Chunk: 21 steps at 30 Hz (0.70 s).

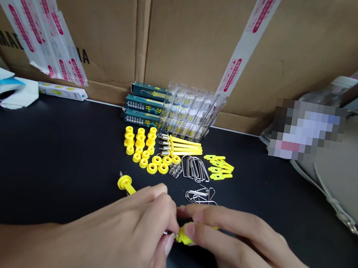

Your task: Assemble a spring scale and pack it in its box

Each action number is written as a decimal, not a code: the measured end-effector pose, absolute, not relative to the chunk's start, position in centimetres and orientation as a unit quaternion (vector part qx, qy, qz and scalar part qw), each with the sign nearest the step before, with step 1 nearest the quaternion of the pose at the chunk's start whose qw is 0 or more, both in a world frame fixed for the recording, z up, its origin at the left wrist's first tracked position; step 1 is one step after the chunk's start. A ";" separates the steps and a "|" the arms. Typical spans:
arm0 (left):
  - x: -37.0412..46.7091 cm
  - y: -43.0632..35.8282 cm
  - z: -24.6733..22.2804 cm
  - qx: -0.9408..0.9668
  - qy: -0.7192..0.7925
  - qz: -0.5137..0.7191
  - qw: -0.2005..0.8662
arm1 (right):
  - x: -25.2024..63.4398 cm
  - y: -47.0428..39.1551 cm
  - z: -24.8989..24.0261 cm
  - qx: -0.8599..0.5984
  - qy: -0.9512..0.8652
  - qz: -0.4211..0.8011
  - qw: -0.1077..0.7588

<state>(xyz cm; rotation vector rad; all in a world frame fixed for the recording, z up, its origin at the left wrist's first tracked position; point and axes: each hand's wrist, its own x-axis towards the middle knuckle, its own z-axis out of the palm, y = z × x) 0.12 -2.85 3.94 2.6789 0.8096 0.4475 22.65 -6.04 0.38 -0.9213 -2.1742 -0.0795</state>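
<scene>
My left hand [145,229] is closed around a yellow plastic rod [126,183] with a round flange and a thin metal tip, which sticks out beyond the knuckles. A short bit of metal wire [167,232] shows by its fingertips. Between thumb and fingers, my right hand [248,251] pinches a small bright yellow plastic piece [185,235]. That piece meets the wire end, though the fingers hide most of the joint. Just beyond the hands lie several bent wire clips [201,195].
Yellow rings and collars [140,139], yellow rods with metal tips [183,147], springs [175,170], wire hooks [195,169] and flat yellow tabs [219,168] are laid out. Behind stand clear tubes [186,112] and green boxes [142,104]. A bottle [330,93] and bag [355,168] are right.
</scene>
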 end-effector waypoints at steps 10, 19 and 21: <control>0.4 -2.9 1.7 0.914 0.288 0.246 0.146 | 21.3 -6.4 0.5 -0.349 -0.820 -0.016 0.453; 0.2 -3.3 1.4 0.913 0.301 0.232 0.152 | 20.9 -7.0 0.7 -0.359 -0.813 -0.064 0.455; 0.3 -3.2 1.4 0.911 0.305 0.228 0.159 | 20.9 -7.1 0.8 -0.365 -0.815 -0.076 0.443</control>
